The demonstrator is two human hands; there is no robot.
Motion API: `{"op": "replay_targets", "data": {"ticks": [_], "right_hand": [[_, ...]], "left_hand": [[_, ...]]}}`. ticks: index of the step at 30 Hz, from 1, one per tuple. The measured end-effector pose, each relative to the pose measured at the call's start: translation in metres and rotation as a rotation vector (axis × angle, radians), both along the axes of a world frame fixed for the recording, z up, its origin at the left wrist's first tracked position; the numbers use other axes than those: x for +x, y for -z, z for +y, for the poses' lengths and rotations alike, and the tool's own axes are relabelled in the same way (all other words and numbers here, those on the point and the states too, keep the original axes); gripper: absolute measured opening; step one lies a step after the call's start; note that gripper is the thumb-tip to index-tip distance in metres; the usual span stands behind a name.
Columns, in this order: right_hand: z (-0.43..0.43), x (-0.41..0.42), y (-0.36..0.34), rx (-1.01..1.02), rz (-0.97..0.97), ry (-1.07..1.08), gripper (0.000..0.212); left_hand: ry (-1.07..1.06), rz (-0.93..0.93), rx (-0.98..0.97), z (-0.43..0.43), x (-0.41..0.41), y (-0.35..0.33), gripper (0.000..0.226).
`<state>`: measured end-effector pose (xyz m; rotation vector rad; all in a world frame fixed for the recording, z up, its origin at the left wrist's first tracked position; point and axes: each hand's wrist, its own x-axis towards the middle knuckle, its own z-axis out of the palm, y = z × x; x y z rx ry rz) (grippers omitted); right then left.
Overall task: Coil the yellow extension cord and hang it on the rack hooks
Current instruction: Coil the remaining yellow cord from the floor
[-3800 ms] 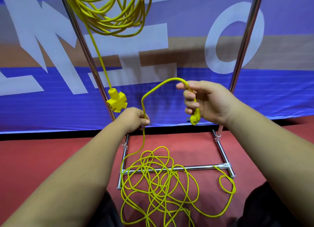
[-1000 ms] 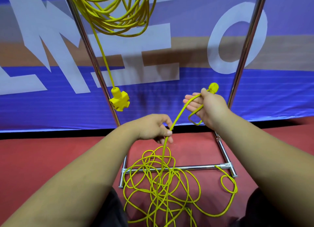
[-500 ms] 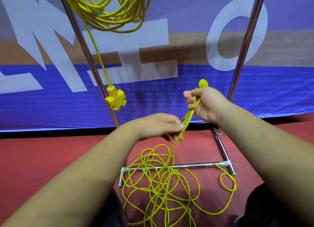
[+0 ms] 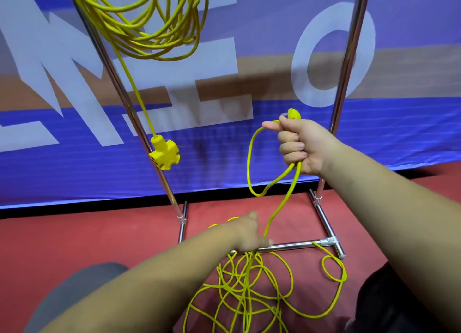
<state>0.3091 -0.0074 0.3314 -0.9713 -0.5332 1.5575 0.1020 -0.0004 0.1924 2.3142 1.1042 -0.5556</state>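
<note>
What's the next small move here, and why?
Probably the left hand lifts its stretch of cord up to the right hand, adding a second loop: the right holds only one loop, and most cord lies tangled on the floor.

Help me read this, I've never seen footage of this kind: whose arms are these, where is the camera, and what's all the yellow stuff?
No machine here: a person works with bare hands. The single camera sits on their head, looking forward and down, so both arms reach in from the bottom of the picture. The right hand grips the plug end of a yellow cord, together with one loop that hangs from the fist. The left hand, lower down, seems to pinch the same cord where it rises from the loose tangle on the red floor. In front stands a metal rack, and the tangle lies across its base bar. A second cord, already coiled, hangs high on the rack, its socket block dangling by the left pole. Behind is a blue banner.
</note>
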Motion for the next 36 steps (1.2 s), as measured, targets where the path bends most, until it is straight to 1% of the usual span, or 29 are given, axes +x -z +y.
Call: {"op": "replay_targets", "data": {"ticks": [2,3,4,6,7,8,10,13,15,17,18,19,21,23,24,26,27,28,29,31,33,34,36], "right_hand": [[-0.003,-0.003,-0.004,0.021,0.003,-0.028,0.039],[-0.005,-0.004,-0.006,0.029,0.010,-0.043,0.038],[-0.006,-0.004,-0.008,0.038,0.018,-0.060,0.036],[-0.010,-0.003,-0.013,0.058,0.032,-0.089,0.033],[-0.012,-0.001,-0.015,0.067,0.029,-0.102,0.033],[-0.015,0.000,-0.017,0.076,0.016,-0.117,0.032],[-0.019,0.005,-0.021,0.084,-0.029,-0.140,0.033],[-0.026,0.011,-0.027,0.074,-0.158,-0.141,0.037],[-0.030,0.012,-0.030,0.097,-0.230,-0.123,0.039],[-0.033,0.012,-0.032,0.131,-0.230,-0.097,0.041],[-0.033,0.012,-0.033,0.142,-0.209,-0.078,0.041],[-0.033,0.012,-0.033,0.146,-0.182,-0.054,0.041],[-0.030,0.009,-0.033,0.139,-0.150,-0.021,0.039],[-0.025,0.004,-0.031,0.121,-0.183,-0.040,0.039],[-0.023,0.000,-0.029,0.106,-0.217,-0.054,0.040],[-0.019,-0.008,-0.025,0.073,-0.282,-0.071,0.038],[-0.016,-0.013,-0.023,0.062,-0.313,-0.078,0.036],[-0.013,-0.019,-0.022,0.055,-0.337,-0.081,0.036],[-0.011,-0.024,-0.022,0.050,-0.341,-0.078,0.038],[-0.005,-0.036,-0.022,0.041,-0.239,-0.044,0.045],[0.001,-0.046,-0.025,0.020,-0.062,0.005,0.052],[0.004,-0.051,-0.027,0.005,0.014,0.022,0.056],[0.009,-0.058,-0.032,-0.026,0.090,0.049,0.060]], "left_hand": [[0.079,0.001,-0.078,0.003,-0.003,-0.001,0.055],[0.137,0.031,-0.143,0.007,-0.006,-0.002,0.044],[0.170,0.052,-0.227,0.009,-0.010,-0.005,0.039],[0.189,0.058,-0.381,0.012,-0.017,-0.015,0.038],[0.162,0.047,-0.402,0.014,-0.020,-0.021,0.037],[0.122,0.033,-0.366,0.019,-0.024,-0.026,0.034],[0.043,0.003,-0.182,0.033,-0.031,-0.042,0.032],[-0.070,-0.072,0.031,0.056,-0.040,-0.085,0.034],[-0.092,-0.106,0.223,0.068,-0.043,-0.126,0.040],[-0.132,-0.191,0.405,0.077,-0.045,-0.167,0.046],[-0.171,-0.257,0.437,0.081,-0.046,-0.184,0.048],[-0.215,-0.330,0.424,0.085,-0.048,-0.197,0.049],[-0.272,-0.476,0.298,0.086,-0.055,-0.214,0.048],[-0.278,-0.577,0.171,0.082,-0.066,-0.212,0.045],[-0.258,-0.599,0.165,0.076,-0.073,-0.204,0.042],[-0.243,-0.614,0.264,0.073,-0.088,-0.179,0.038],[-0.279,-0.632,0.305,0.073,-0.095,-0.168,0.038],[-0.353,-0.682,0.293,0.076,-0.102,-0.161,0.039],[-0.453,-0.773,0.222,0.080,-0.108,-0.158,0.041],[-0.669,-0.974,-0.011,0.087,-0.115,-0.164,0.039],[-0.859,-1.078,-0.226,0.090,-0.117,-0.169,0.035],[-0.914,-1.079,-0.294,0.089,-0.118,-0.170,0.035],[-0.917,-1.032,-0.327,0.086,-0.118,-0.166,0.036]]}}
